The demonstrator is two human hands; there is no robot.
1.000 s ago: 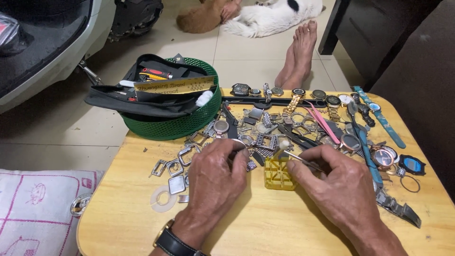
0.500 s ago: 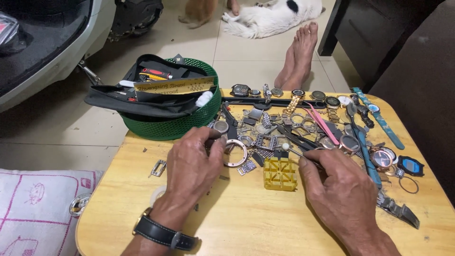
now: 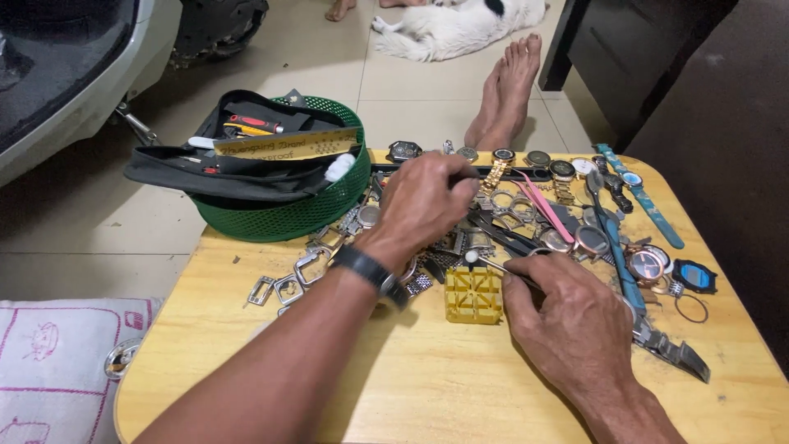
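Left hand [image 3: 423, 201] is stretched out over the watch pile [image 3: 526, 210] at the back of the counter [image 3: 427, 386], fingers curled down into it, but can't tell if that grip has anything. Right hand [image 3: 575, 316] pinches a thin tool [image 3: 493, 265], its tip right above the yellow holder [image 3: 474, 293]. Green basket [image 3: 283, 210] sits off to the left.

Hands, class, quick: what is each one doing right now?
Left hand: reaching over the watch parts, fingers curled; hold cannot be told.
Right hand: closed on a thin tool beside the yellow block.
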